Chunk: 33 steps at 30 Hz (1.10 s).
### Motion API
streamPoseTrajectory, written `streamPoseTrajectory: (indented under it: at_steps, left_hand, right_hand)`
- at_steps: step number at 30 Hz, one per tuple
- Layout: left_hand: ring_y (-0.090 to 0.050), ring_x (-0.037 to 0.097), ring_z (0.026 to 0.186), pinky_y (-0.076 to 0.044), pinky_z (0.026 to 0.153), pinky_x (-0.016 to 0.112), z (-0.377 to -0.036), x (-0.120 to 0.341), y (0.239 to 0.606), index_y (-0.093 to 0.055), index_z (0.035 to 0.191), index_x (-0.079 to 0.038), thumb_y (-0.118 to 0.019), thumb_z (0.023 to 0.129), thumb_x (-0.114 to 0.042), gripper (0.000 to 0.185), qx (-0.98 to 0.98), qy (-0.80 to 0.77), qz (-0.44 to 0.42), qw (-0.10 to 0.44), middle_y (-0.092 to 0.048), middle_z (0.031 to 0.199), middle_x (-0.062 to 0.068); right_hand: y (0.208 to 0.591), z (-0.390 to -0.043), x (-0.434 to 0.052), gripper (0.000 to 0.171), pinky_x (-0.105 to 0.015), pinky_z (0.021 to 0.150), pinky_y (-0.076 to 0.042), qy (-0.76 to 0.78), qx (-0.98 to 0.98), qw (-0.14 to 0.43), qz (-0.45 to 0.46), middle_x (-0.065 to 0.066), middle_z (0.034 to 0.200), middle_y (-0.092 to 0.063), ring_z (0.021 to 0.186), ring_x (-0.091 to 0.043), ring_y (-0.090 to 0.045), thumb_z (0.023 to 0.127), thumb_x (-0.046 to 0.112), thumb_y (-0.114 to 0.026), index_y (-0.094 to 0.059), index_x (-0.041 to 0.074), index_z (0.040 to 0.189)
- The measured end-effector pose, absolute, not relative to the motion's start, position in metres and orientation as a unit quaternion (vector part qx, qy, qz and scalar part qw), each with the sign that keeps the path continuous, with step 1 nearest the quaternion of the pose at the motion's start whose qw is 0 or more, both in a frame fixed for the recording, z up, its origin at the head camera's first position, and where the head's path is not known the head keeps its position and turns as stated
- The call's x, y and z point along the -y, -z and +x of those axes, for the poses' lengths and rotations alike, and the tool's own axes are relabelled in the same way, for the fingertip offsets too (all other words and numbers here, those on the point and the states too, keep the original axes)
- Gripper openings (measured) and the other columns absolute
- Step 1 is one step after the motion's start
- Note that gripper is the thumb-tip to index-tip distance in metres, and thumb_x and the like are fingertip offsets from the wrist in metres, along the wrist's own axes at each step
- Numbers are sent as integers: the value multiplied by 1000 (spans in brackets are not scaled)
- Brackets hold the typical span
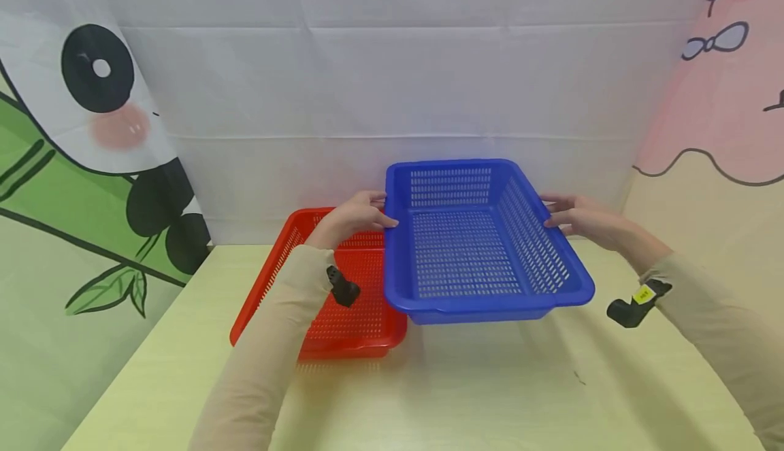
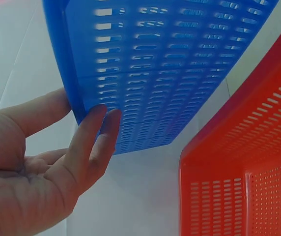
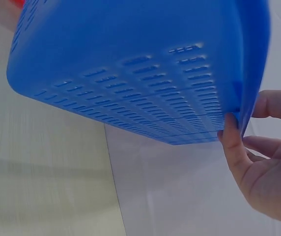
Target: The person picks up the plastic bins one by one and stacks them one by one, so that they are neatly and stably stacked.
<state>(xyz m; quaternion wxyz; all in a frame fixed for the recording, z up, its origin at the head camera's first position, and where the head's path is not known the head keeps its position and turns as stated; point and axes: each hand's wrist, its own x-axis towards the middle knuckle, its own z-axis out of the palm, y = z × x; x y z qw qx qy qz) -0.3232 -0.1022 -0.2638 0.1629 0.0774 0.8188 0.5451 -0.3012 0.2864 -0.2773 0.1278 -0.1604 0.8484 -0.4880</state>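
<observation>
A blue plastic basket (image 1: pixel 465 254) with slotted walls is held up over the table, its inside bare. My left hand (image 1: pixel 358 216) pinches its left rim, thumb on top and fingers beneath; in the left wrist view those fingers (image 2: pixel 84 142) press against the slotted outer wall. On the opposite side my right hand (image 1: pixel 582 220) grips the right rim, and the right wrist view shows its fingertips (image 3: pixel 232 130) tucked under the lip. A red plastic basket (image 1: pixel 361 281) of similar shape sits on the table at the left, partly covered by the blue one and my left arm.
The pale wooden table (image 1: pixel 478 396) stretches out in front, with a small dark mark at its right. A white cloth backdrop (image 1: pixel 404 84) hangs close behind the baskets, with cartoon figures printed at both sides. A small black device is strapped to each wrist.
</observation>
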Motion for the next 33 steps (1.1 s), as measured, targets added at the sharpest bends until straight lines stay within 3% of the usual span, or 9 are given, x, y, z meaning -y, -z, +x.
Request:
streamPoseTrajectory:
  at_steps: [7, 25, 33]
  left_hand:
    - [-49, 28, 116, -43, 95, 40, -325, 121, 257, -25, 142, -3, -63, 82, -1, 71, -823, -537, 92, 161, -42, 136, 14]
    - [-36, 35, 127, -36, 100, 43, -319, 168, 241, -13, 142, 6, -54, 83, 10, 72, -801, -567, 107, 163, -26, 144, 24]
    - [-38, 35, 126, -39, 98, 41, -318, 189, 240, -15, 142, 6, -54, 84, 9, 70, -803, -562, 112, 164, -29, 143, 23]
  right_hand:
    - [273, -301, -270, 63, -51, 99, -35, 507, -838, 129, -157, -28, 139, -32, 119, -35, -43, 91, 7, -48, -15, 0, 144]
    - [269, -305, -225, 64, -47, 100, -37, 560, -805, 128, -147, -23, 138, -37, 116, -30, -48, 89, 5, -52, -19, 3, 144]
    - [268, -305, -207, 65, -50, 104, -29, 588, -785, 131, -149, -21, 142, -31, 126, -35, -37, 89, 3, -52, -18, 3, 144]
